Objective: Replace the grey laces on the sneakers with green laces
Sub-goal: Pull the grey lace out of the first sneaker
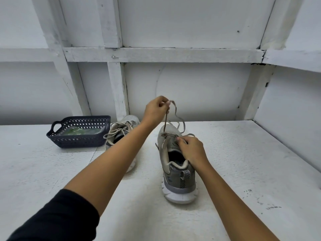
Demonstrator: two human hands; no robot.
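Two grey sneakers stand on a white table. The right sneaker (177, 173) points away from me, heel toward me. My left hand (156, 110) is raised above its toe and pinches the grey lace (175, 110), which runs down taut to the lower eyelets. My right hand (191, 150) rests on the sneaker's tongue area with fingers curled, gripping the upper by the eyelets. The left sneaker (121, 129) stands behind my left forearm, still laced with loose grey laces. Green laces in a clear packet (78, 132) lie in the basket.
A dark blue plastic basket (81, 141) with a handle stands at the back left of the table (251, 162). A white panelled wall with wooden battens rises just behind the table and along its right side.
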